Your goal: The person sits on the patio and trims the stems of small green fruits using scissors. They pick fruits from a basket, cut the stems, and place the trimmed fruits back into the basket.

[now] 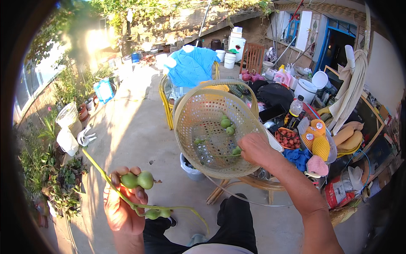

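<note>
My left hand [122, 203] holds a long green vine stem [98, 166] with small bottle gourds on it. One double-lobed gourd [138, 180] sits at my fingertips, and another gourd [157, 213] hangs below near the wrist. A woven basket [187, 150] with an arched handle stands tilted before me, its mouth facing me. Inside it lie several green gourds [227, 125]. My right hand [255, 148] reaches over the basket's right side, closed at a green gourd [236, 150] with a thin stem; the back of the hand hides most of its fingers.
Right of the basket, a crowded table holds a bowl of red fruit [287, 138], a bottle [296, 106] and fruit in yellow foam nets [320, 147]. A lined bin [192, 170] stands below the basket. Behind is a chair draped with blue cloth [192, 66]. Potted plants line the left.
</note>
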The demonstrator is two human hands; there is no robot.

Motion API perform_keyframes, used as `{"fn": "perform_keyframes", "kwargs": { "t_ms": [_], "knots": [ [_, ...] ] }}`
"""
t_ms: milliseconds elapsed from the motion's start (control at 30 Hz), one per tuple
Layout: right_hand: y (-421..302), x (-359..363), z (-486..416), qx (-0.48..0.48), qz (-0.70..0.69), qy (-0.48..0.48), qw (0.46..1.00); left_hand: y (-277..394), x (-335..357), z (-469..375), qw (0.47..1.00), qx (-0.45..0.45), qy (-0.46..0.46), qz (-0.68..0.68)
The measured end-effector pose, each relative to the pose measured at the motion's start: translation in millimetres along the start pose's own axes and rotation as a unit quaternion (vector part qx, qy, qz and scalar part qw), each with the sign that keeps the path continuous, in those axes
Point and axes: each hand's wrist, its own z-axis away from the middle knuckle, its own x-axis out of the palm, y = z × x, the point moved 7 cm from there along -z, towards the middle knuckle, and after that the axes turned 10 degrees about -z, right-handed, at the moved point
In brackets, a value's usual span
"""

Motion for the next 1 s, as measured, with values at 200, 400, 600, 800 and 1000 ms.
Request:
{"fn": "perform_keyframes", "kwargs": {
  "t_ms": [200, 400, 600, 800, 1000],
  "knots": [
    [6.9, 33.4, -25.4, -0.003, 0.016, -0.161, 0.987, -49.4, 58.4, -64.1, 0.992, -0.120, -0.029, 0.023],
    [5.0, 39.2, -16.7, -0.032, -0.070, -0.196, 0.978, -107.0, 78.0, -109.6, 0.982, -0.170, 0.000, -0.087],
    [11.6, 38.3, -20.4, -0.044, -0.117, -0.178, 0.976, -145.5, 78.4, -141.2, 0.957, -0.194, 0.037, -0.214],
    [20.6, 15.3, -17.4, -0.116, -0.182, -0.055, 0.975, -170.2, 79.8, -168.2, 0.942, -0.207, 0.024, -0.261],
    [12.2, 14.2, -2.6, -0.085, -0.138, -0.099, 0.982, -182.5, 74.6, -173.4, 0.956, -0.208, 0.058, -0.200]
  ]
}}
